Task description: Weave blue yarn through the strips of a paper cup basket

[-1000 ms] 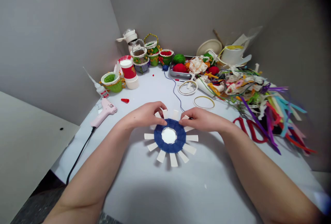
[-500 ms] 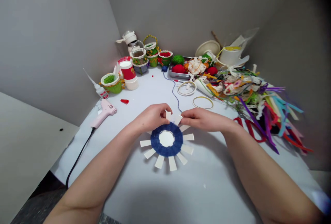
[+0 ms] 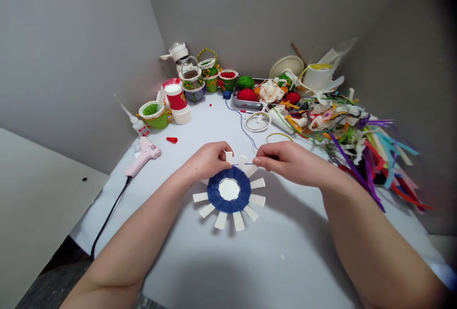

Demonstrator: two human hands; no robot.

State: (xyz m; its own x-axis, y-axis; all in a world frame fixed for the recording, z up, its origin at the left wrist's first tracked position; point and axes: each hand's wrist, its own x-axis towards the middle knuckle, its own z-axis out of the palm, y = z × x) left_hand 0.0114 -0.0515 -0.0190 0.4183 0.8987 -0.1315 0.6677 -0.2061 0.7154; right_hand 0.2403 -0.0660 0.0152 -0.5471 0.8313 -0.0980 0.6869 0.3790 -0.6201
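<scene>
A paper cup (image 3: 238,222) with its wall cut into splayed white strips is in front of me, a band of blue yarn (image 3: 214,194) woven round its white centre. My left hand (image 3: 216,159) is closed on the cup's upper left, thumb and fingers pinching a strip. To the right, my right hand (image 3: 276,156) pinches the blue yarn strand (image 3: 246,164), which runs taut from the cup's top edge. Beyond my fingers the strand trails back over the table to a small blue yarn ball (image 3: 226,94).
At left lie a pink glue gun (image 3: 143,156), a glue bottle (image 3: 140,126) and a red cap (image 3: 172,140). Small decorated baskets (image 3: 193,80) stand at the back, beside a metal tray (image 3: 250,104) of yarn balls. Ribbons and trims (image 3: 332,118) heap at right, near scissors (image 3: 348,170).
My right hand has let go of a cup strip and moved right, drawing the blue yarn out straight. My left hand stays on the cup, which has tilted slightly.
</scene>
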